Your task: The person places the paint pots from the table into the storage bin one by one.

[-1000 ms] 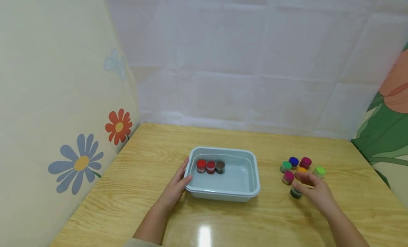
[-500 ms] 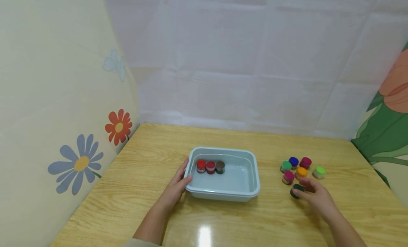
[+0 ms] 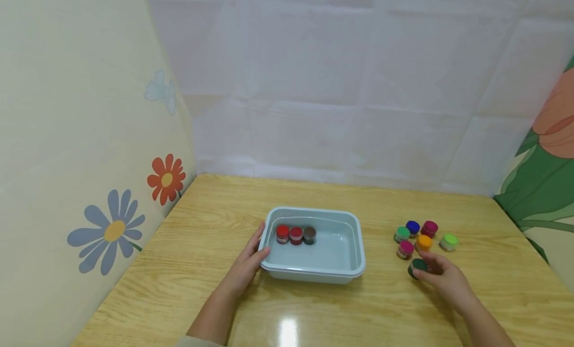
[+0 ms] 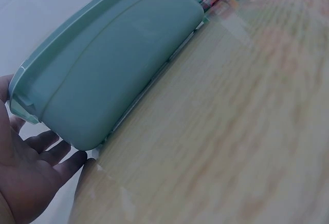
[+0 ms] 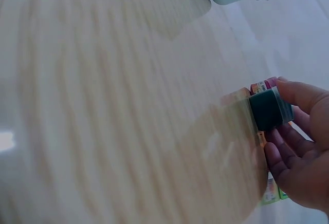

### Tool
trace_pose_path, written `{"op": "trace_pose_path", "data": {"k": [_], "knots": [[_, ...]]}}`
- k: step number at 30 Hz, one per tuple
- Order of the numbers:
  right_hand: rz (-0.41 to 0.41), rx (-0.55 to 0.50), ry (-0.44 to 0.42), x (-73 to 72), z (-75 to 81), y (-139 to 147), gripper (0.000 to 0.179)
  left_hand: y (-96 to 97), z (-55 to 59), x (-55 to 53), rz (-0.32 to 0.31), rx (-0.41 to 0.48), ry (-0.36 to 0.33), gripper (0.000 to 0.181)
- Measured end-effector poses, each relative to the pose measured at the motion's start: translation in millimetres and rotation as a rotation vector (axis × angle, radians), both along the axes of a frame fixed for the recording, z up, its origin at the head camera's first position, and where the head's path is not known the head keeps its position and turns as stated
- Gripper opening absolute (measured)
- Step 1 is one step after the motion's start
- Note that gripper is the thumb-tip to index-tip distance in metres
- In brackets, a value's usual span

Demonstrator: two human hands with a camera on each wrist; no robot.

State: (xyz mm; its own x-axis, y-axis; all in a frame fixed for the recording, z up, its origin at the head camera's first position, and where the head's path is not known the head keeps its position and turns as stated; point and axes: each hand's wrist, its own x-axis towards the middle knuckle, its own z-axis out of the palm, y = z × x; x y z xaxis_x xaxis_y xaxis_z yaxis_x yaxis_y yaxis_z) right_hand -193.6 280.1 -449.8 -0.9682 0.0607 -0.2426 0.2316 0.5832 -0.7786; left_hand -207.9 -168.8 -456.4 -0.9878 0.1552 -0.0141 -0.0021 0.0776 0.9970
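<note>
- The right hand (image 3: 441,280) pinches the dark green jar (image 3: 417,267) between thumb and fingers; the jar stands on the tabletop (image 3: 314,312), nearest the person in the loose cluster.
- The left hand (image 3: 245,265) rests with fingers spread against the left end of the pale green tub (image 3: 354,257), steadying it.
- Three jars sit in a row inside the tub: two red (image 3: 282,233), one brown (image 3: 310,234).
- Six more jars (image 3: 413,228) wait just beyond the held one, so I judge the sorting under halfway.
</note>
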Motion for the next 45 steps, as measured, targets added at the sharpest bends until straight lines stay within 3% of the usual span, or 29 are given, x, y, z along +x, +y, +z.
{"op": "trace_pose_path", "data": {"k": [18,26,32,42,45], "knots": [[-0.011,0.025,0.008,-1.0,5.6,-1.9,0.080,0.0,0.3,0.4,-0.002,-0.014,0.002,0.065],[0.031,0.052,0.045,-4.7,20.5,-8.9,0.080,0.0,1.1,1.1,-0.001,-0.020,-0.003,0.064],[0.069,0.061,0.122,-11.0,35.1,-22.2,0.075,-0.4,1.6,1.0,0.003,-0.023,-0.007,0.064],[0.123,-0.106,0.174,-23.1,57.1,-59.8,0.068,-0.6,2.4,1.7,0.005,-0.029,-0.012,0.064],[0.137,-0.114,0.174,-28.0,62.2,-70.9,0.067,-0.5,2.4,1.8,0.006,-0.026,-0.013,0.064]]}}
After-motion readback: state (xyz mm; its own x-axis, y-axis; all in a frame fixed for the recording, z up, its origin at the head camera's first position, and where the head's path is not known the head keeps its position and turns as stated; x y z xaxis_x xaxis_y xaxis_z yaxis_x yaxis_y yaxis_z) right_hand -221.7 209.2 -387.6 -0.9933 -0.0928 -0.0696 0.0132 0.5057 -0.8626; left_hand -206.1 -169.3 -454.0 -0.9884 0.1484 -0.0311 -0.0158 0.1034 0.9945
